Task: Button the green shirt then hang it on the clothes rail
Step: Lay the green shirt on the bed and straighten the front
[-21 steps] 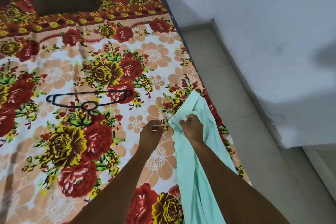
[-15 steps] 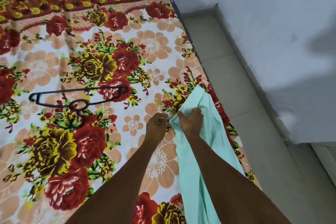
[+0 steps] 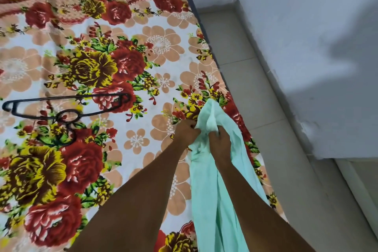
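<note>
The pale green shirt [image 3: 212, 190] lies in a long bunched strip along the right edge of the bed, running from the bottom of the view up to a rounded end. My left hand [image 3: 186, 130] pinches the shirt's left edge near that end. My right hand [image 3: 219, 141] grips the cloth just beside it, and the fabric puffs up between the two hands. No button shows. A black hanger [image 3: 61, 108] rests flat on the bedspread well to the left. No clothes rail is in view.
The bed carries a floral bedspread [image 3: 92, 57] in red, yellow and peach. Right of the bed runs a strip of grey tiled floor [image 3: 255, 92], then a pale wall [image 3: 306, 37]. A dark pillow edge shows at the top left.
My hands have closed in together on the shirt's upper end and bunched the cloth between them. The view has tilted down and slid left to right across the bed.
</note>
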